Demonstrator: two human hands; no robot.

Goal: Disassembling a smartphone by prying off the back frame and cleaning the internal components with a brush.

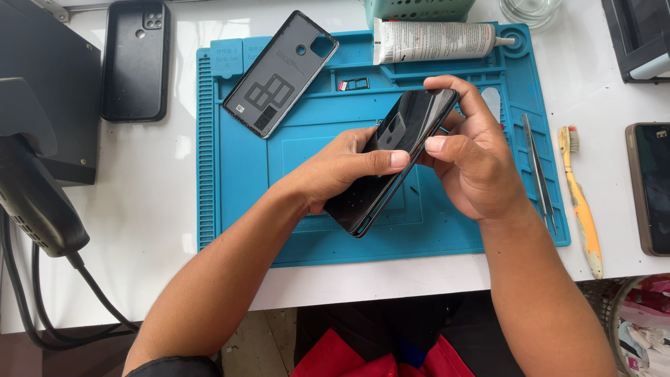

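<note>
Both of my hands hold a black smartphone (398,157) tilted above the blue repair mat (230,174). My left hand (342,167) grips its left side, thumb pressed on the glossy screen edge. My right hand (471,157) clasps the top right corner, forefinger curled over the top end and thumb on the side edge. A detached grey phone back cover (279,73) lies inner side up on the mat's upper left. A small SIM tray (354,84) rests on the mat beside it.
A glue tube (436,40) lies along the mat's top. Tweezers (539,171) and a yellow toothbrush (581,202) lie at the right. A black phone case (136,59) sits at the left, another phone (649,188) at the right edge, and a dark tool with cables (35,195) at far left.
</note>
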